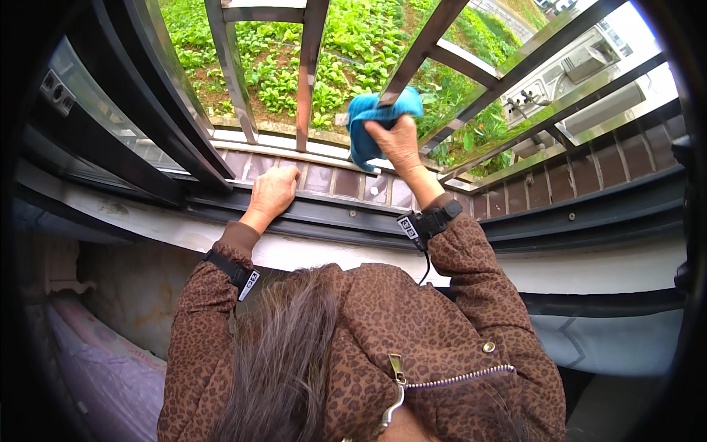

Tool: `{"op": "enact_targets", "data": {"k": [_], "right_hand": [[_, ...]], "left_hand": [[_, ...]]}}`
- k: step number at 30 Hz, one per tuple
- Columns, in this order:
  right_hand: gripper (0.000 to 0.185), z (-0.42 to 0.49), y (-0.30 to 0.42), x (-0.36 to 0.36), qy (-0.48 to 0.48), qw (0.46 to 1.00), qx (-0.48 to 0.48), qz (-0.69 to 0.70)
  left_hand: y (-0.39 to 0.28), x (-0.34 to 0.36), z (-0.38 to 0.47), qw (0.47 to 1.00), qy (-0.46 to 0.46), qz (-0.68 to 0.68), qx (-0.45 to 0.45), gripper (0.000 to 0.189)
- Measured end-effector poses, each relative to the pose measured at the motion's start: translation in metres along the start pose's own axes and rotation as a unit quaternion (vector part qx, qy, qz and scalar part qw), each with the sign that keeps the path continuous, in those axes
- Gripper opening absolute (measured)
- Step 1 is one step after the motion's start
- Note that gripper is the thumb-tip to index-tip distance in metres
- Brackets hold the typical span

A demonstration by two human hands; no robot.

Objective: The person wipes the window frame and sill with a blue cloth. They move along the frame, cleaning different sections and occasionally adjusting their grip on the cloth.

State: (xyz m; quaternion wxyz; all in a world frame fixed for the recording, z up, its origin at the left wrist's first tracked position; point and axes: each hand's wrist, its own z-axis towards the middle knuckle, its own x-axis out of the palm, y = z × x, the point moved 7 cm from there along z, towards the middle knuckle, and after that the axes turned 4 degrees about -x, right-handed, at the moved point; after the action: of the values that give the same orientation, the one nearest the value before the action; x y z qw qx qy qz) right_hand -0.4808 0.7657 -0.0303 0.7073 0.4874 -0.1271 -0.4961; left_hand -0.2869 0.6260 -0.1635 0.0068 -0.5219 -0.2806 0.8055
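A blue cloth (362,130) is gripped in my right hand (396,142) and wraps around a metal bar (422,50) of the window guard, above the tiled outer sill (345,182). My left hand (274,189) rests with curled fingers at the inner edge of that sill, over the dark window track (331,214); nothing shows in it, though its palm is hidden. Straps with small devices circle both wrists, and a cable hangs from the right one.
Dark sliding window frames (149,99) stand at the left. Upright and slanting bars cross the opening. Outside are leafy plants (359,27) and an outdoor air-conditioner unit (569,72) at the right. A white inner ledge (585,273) runs below the track.
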Motion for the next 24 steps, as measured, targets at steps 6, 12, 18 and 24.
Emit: {"op": "enact_targets", "data": {"k": [6, 12, 18, 24], "right_hand": [[0.017, 0.047, 0.072, -0.029, -0.106, 0.988, -0.089, 0.074], [0.011, 0.028, 0.048, -0.005, -0.221, 0.965, -0.133, -0.041], [0.04, -0.022, -0.055, 0.025, -0.08, 0.982, 0.069, -0.159], [0.031, -0.017, -0.035, 0.025, -0.1, 0.991, 0.088, -0.029]], "left_hand": [[-0.001, 0.002, 0.0, 1.0, 0.004, 0.01, -0.001, 0.011], [-0.003, 0.001, -0.001, 1.0, 0.002, 0.006, 0.006, 0.01], [-0.002, 0.002, 0.0, 1.0, 0.01, 0.001, -0.001, 0.01], [-0.003, -0.001, 0.0, 1.0, 0.005, 0.004, -0.009, 0.012]]}}
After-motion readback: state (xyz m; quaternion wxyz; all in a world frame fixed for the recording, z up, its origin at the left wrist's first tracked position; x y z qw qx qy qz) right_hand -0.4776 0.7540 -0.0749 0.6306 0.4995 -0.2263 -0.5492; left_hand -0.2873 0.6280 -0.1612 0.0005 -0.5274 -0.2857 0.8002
